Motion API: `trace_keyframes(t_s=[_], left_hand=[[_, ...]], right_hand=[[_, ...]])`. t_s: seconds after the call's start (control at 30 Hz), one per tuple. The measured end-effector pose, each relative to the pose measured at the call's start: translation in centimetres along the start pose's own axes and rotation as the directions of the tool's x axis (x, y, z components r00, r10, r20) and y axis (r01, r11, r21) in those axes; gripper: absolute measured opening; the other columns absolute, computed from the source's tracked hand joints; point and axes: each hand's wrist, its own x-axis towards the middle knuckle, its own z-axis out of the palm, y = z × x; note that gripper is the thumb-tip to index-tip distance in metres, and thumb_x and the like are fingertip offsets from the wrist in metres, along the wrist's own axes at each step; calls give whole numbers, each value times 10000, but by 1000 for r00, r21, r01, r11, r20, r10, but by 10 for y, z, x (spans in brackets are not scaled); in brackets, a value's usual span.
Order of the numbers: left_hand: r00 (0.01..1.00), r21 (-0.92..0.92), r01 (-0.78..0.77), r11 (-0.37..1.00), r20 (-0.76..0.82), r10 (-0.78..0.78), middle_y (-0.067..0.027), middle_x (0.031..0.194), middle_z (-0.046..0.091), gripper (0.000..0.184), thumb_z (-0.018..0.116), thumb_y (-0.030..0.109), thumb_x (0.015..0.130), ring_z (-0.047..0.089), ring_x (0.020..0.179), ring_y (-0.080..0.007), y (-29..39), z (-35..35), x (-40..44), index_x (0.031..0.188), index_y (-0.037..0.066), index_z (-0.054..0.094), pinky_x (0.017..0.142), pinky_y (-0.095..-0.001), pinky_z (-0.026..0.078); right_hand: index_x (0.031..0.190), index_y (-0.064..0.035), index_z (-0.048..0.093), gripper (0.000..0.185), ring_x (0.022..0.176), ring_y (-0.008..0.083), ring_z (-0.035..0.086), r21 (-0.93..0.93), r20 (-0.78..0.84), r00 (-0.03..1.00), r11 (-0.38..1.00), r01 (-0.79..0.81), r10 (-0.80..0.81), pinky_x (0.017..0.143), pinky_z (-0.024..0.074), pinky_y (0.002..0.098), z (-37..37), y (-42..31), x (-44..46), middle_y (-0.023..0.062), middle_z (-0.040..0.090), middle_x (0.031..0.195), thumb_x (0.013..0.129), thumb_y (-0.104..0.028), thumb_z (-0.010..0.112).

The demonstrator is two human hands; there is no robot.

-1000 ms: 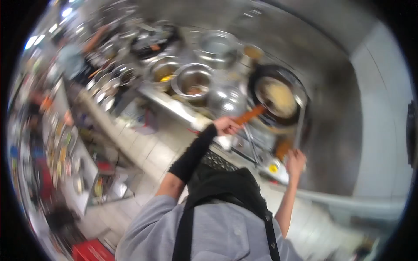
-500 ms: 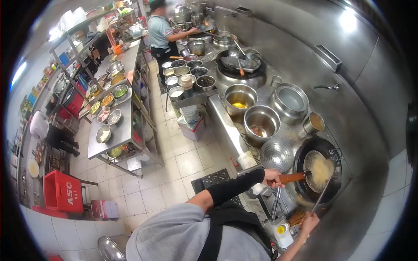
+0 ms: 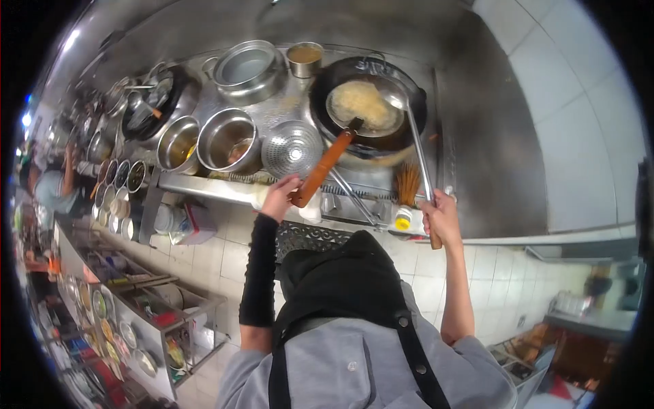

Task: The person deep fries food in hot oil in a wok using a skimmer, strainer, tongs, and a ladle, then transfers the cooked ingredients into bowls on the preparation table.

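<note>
My left hand (image 3: 276,198) is at the end of the thick wooden handle of a strainer (image 3: 319,171), fingers closed against it, partly hidden. The strainer's round head lies inside the black wok (image 3: 417,109) and bears a pale yellow, frothy mass of food (image 3: 361,102) whose kind I cannot make out. In my right hand (image 3: 443,217) is a long-handled metal ladle (image 3: 415,140), gripped near its wooden end. Its bowl rests over the right side of the food.
Left of the wok are a perforated metal colander (image 3: 293,151), two deep pots (image 3: 230,140) (image 3: 178,144), a wide pot (image 3: 249,72) and a small brown-filled container (image 3: 304,60). A bamboo brush (image 3: 407,183) and a yellow-capped bottle (image 3: 402,219) stand at the front edge. Another person (image 3: 56,191) is far left.
My view has turned to the right, so the wok now lies ahead. My left hand has shifted to the handle's end, and the ladle's bowl has come over the food's right side.
</note>
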Motion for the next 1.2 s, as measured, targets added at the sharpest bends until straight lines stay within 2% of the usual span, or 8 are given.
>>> trace_keyframes(t_s=[0.2,0.4,0.47,0.67,0.7,0.8,1.0,1.2], left_hand=[[998,115,27,993,-55,-20,-150,1194,681,522,588,192,1018,699,965,-207,26,7,-20,1463,-30,431,833,-332,556],[916,-201,244,949,370,-157,-186,1175,654,387,517,85,1014,569,757,-138,35,41,-8,1366,-72,490,629,-223,472],[930,-183,217,959,336,-146,-180,1163,656,403,523,22,991,464,664,-94,29,41,-2,1381,-70,478,540,-192,377],[940,-133,195,972,309,-146,-176,1151,668,477,537,-4,975,442,655,-75,33,30,2,1439,-57,441,511,-182,342],[941,-129,193,973,306,-146,-174,1141,673,475,539,-5,974,442,654,-74,33,28,3,1437,-54,445,509,-180,339],[948,-79,162,984,288,-133,-169,1119,682,473,542,-7,970,444,652,-75,38,31,0,1434,-45,456,506,-180,338],[945,-46,164,985,293,-144,-166,1110,682,473,533,-21,967,440,647,-75,45,34,-4,1434,-42,460,514,-182,343],[914,-133,263,956,353,-202,-158,1165,646,491,524,-41,963,441,662,-73,46,31,-6,1445,-48,431,516,-184,347]], right_hand=[[844,38,543,102,403,113,509,-161,133,990,987,-28,50,353,427,300,-18,-30,-17,37,509,583,901,-24,599],[831,39,557,83,413,128,522,-230,157,981,970,-79,117,369,439,319,-16,-33,-7,47,527,591,866,-30,587],[855,57,573,81,414,158,544,-249,134,983,965,-87,123,384,452,342,-12,-30,2,92,563,599,847,-23,575],[961,98,623,215,750,461,678,-791,148,926,521,322,-347,717,552,530,-26,-35,-9,320,660,800,785,-3,553],[981,71,646,228,900,507,649,-832,98,953,502,237,-287,834,522,575,-31,-46,-20,317,672,869,786,-5,556],[993,68,652,230,897,495,667,-892,134,968,400,211,-211,824,538,564,-41,-55,-24,316,678,901,800,0,546],[997,70,654,231,883,485,684,-887,100,958,412,208,-267,801,559,548,-16,-6,3,325,682,935,823,7,516],[982,89,600,193,797,491,656,-717,-77,935,671,190,-347,759,530,549,14,27,3,311,639,756,820,-13,579]])
